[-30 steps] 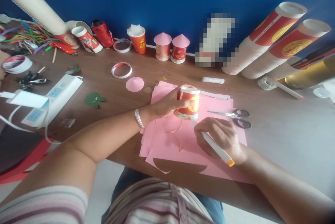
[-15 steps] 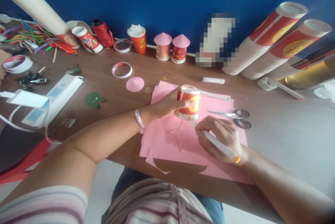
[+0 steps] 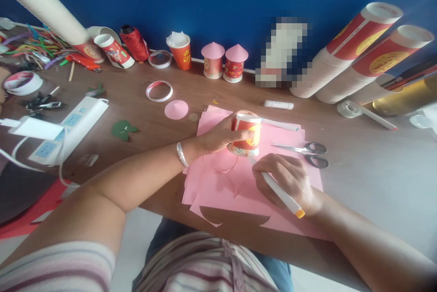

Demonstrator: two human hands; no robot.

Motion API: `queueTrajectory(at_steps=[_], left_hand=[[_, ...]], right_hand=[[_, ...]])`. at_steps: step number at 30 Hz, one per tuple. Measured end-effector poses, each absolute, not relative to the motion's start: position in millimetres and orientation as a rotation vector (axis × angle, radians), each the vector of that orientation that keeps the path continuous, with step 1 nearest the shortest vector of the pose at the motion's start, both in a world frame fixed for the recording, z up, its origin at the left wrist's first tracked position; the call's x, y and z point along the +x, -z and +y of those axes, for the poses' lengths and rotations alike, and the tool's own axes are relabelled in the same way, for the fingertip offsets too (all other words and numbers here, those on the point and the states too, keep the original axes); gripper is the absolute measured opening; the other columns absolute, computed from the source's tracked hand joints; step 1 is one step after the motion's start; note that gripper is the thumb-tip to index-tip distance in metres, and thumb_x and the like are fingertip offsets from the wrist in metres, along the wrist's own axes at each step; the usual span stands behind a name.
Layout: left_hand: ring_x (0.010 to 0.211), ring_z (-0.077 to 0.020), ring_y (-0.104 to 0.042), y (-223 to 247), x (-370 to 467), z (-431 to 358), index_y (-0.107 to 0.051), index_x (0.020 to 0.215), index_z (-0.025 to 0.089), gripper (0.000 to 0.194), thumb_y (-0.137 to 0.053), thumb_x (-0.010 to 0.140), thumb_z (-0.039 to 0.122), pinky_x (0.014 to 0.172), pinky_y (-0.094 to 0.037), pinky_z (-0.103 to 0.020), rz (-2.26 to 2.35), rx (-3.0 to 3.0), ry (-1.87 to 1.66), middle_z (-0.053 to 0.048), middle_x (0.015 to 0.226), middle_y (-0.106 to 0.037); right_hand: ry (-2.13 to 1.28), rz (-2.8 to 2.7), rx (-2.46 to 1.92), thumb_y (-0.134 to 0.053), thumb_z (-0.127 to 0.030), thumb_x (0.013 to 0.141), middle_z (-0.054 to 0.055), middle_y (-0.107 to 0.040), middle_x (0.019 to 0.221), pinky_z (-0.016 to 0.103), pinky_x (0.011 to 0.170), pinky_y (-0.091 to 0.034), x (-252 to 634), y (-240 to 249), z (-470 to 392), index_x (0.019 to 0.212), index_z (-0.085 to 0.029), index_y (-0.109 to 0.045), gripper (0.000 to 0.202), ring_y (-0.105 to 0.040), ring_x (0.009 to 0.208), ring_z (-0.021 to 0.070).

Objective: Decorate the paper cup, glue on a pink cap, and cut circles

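Left hand (image 3: 218, 136) pins the upturned cup (image 3: 246, 135) on pink paper (image 3: 287, 144); right hand (image 3: 285, 180), gripping the marker (image 3: 280, 194), traces its rim – steady now

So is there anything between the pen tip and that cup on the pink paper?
Nothing visible. The right hand holds the white pen with its tip right at the base of the red paper cup, which the left hand holds upside down on the pink paper. The scissors lie off to the side.
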State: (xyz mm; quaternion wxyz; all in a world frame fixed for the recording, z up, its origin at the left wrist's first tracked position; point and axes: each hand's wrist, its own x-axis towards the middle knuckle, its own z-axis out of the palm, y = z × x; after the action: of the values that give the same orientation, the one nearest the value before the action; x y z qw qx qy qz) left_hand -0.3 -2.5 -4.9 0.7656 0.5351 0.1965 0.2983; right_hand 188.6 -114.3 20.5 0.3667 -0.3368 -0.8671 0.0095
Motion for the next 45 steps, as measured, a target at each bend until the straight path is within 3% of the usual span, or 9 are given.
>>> queueTrajectory(at_steps=[11, 26, 35, 37, 40, 43, 45], left_hand=[[0.09, -0.0161, -0.061, 6.6, -0.3, -2.9, -0.062, 0.116, 0.021, 0.045, -0.083, 0.08, 0.038, 0.076, -0.052, -0.029, 0.467, 1.162, -0.653, -0.006, 0.105, -0.064], [0.09, -0.016, -0.062, 6.3, -2.1, -2.2, -0.062, 0.116, 0.021, 0.046, -0.084, 0.08, 0.038, 0.076, -0.053, -0.028, 0.46, 1.182, -0.644, -0.006, 0.104, -0.064], [0.09, -0.0164, -0.062, 0.0, -0.4, -4.6, -0.062, 0.116, 0.02, 0.047, -0.084, 0.078, 0.037, 0.075, -0.053, -0.028, 0.494, 1.094, -0.661, -0.006, 0.104, -0.065], [0.089, -0.016, -0.062, -2.6, -0.9, -5.3, -0.062, 0.119, 0.021, 0.05, -0.085, 0.076, 0.035, 0.074, -0.053, -0.028, 0.512, 1.057, -0.67, -0.005, 0.103, -0.064], [0.087, -0.0156, -0.062, -4.0, -2.4, -4.5, -0.064, 0.12, 0.021, 0.051, -0.085, 0.076, 0.034, 0.073, -0.052, -0.028, 0.482, 1.042, -0.677, -0.005, 0.102, -0.065], [0.093, -0.0177, -0.064, -2.0, -4.0, -2.5, -0.064, 0.123, 0.021, 0.05, -0.084, 0.079, 0.034, 0.078, -0.054, -0.03, 0.463, 1.014, -0.67, -0.008, 0.11, -0.067], [0.098, -0.0192, -0.065, 0.2, -4.5, -1.0, -0.063, 0.124, 0.021, 0.051, -0.084, 0.079, 0.033, 0.082, -0.055, -0.032, 0.481, 0.97, -0.671, -0.009, 0.115, -0.066]], right_hand=[[-0.023, -2.223, -0.86, -0.059, -0.002, 0.091, 0.0, -0.065, 0.077, 0.023, 0.053, -0.048, 188.6, -19.8, -112.9, 0.098, -0.019, -0.058, 0.019, -0.06, 0.059, 0.0106], [-0.082, -2.213, -0.883, -0.055, -0.001, 0.087, -0.004, -0.059, 0.069, 0.023, 0.049, -0.04, 187.1, -24.7, -112.6, 0.09, -0.022, -0.055, 0.021, -0.05, 0.053, 0.0096], [-0.115, -2.179, -0.819, -0.058, -0.002, 0.087, -0.002, -0.062, 0.071, 0.024, 0.052, -0.048, 188.7, -25.2, -114.5, 0.095, -0.02, -0.058, 0.02, -0.058, 0.056, 0.0112], [-0.094, -2.182, -0.771, -0.06, -0.001, 0.085, -0.002, -0.063, 0.071, 0.026, 0.056, -0.054, 188.2, -26.0, -114.1, 0.096, -0.021, -0.059, 0.023, -0.061, 0.059, 0.0127], [-0.05, -2.203, -0.736, -0.062, -0.001, 0.084, -0.003, -0.064, 0.071, 0.036, 0.075, -0.065, 186.8, -27.0, -113.2, 0.094, -0.022, -0.06, 0.023, -0.061, 0.06, 0.013], [-0.014, -2.214, -0.726, -0.062, 0.0, 0.085, -0.004, -0.062, 0.071, 0.046, 0.096, -0.065, 185.4, -27.3, -113.1, 0.093, -0.021, -0.06, 0.023, -0.058, 0.056, 0.0117], [0.001, -2.218, -0.721, -0.062, 0.001, 0.085, -0.004, -0.061, 0.071, 0.047, 0.101, -0.064, 184.8, -27.4, -113.2, 0.093, -0.021, -0.059, 0.024, -0.058, 0.056, 0.0114]])
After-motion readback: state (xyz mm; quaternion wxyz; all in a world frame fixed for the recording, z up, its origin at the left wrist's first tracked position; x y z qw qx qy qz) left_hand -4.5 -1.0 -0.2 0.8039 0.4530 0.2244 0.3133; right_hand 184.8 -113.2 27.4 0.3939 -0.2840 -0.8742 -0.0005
